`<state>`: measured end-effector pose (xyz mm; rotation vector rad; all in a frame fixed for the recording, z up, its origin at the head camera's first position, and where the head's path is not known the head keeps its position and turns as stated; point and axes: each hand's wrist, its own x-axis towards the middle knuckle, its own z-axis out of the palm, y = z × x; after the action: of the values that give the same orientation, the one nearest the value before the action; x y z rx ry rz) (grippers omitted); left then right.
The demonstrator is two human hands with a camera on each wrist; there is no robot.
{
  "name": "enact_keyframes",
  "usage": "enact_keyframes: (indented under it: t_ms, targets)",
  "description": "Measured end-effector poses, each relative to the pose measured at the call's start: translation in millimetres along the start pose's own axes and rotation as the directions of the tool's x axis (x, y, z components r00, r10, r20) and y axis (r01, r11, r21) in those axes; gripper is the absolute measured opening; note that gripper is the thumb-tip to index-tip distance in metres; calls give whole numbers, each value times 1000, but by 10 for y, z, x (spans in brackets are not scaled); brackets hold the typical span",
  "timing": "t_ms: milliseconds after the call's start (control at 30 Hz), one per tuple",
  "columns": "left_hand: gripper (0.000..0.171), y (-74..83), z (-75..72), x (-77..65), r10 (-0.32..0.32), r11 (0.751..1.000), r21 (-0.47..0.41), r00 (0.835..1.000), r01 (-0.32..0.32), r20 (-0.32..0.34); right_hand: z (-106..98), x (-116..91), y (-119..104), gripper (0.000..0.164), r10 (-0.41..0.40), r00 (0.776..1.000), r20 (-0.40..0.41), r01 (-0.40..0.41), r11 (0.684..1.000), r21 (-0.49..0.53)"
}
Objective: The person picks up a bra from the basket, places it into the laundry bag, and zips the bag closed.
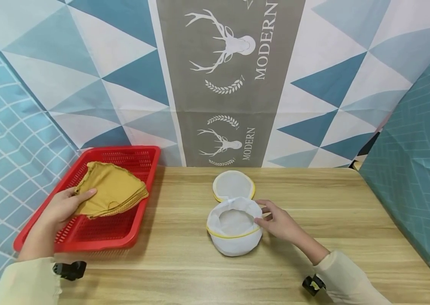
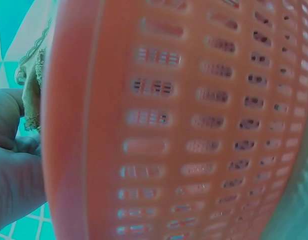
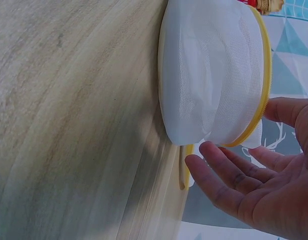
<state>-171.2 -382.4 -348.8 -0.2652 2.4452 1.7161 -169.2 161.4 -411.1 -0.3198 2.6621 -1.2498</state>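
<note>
Left hand (image 1: 62,207): gripping the folded yellow cloth (image 1: 114,188) by its left edge, my thumb on top. Cloth is over the red basket (image 1: 97,245); contact with the basket cannot be told. Right hand (image 1: 277,220): no grip; fingers loosely extended beside the mesh bag (image 1: 234,245), thumb at its yellow zip (image 3: 266,60).

Key relation: bag lies to the right of the cloth, well apart, with the basket's right wall and a strip of table (image 1: 184,195) between. Cloth's longer axis runs roughly left to right, free end toward the bag. Bag stands mouth up; lid (image 1: 234,185) lies just behind it. Right hand is nearer the bag; only my left has the cloth.
</note>
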Motion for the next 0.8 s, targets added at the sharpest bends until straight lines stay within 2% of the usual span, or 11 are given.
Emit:
enact_keyframes:
  t_ms: [200,433,567,800]
  targets:
    - [21,75,109,-8,47,997,60,999,-45,-24,-1,-5,-10,52,1,1000,-3,-1,1000,-1]
    - [23,156,232,7,75,997,-24,997,-75,-3,0,-2,-8,52,-5,1000,-2,5,1000,0]
    - [26,198,305,2,84,996,4,996,-84,-3,3,1,-1,52,-5,1000,-1,5,1000,2]
    - [51,251,405,-6,106,989,102,994,-105,-11,10,5,4,52,-4,1000,-1,4,1000,3]
